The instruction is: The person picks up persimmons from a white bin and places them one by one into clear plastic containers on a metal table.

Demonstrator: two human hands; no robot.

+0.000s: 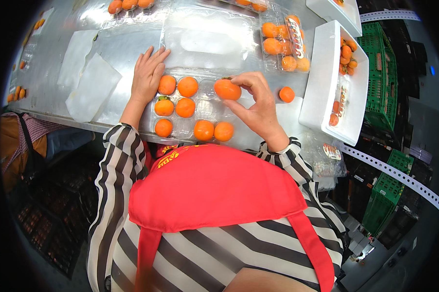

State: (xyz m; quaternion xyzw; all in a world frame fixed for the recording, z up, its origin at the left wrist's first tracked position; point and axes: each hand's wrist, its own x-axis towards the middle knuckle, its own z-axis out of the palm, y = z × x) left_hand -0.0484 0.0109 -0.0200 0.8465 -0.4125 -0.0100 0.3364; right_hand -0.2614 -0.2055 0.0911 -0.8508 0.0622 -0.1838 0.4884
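My right hand (258, 104) pinches a persimmon (226, 90) between thumb and fingers, above the right side of a clear plastic clamshell tray (184, 127). Several other persimmons (185, 107) sit in the tray's cups, mostly in the two left columns and along the near edge. Some cups in the middle and at the right hold no fruit. The clamshell's transparent lid (208, 40) lies folded back on the far side. My left hand (148, 75) rests with its fingers spread at the left edge of the clamshell, beside the far-left persimmon, and grips nothing.
A loose persimmon (287, 94) lies right of my right hand. Beyond it stands a white foam box (316, 84) holding fruit. A filled clamshell (283, 43) is at the back right. White sheets (93, 87) lie left on the metal table (132, 40). Green crates (380, 76) stand at right.
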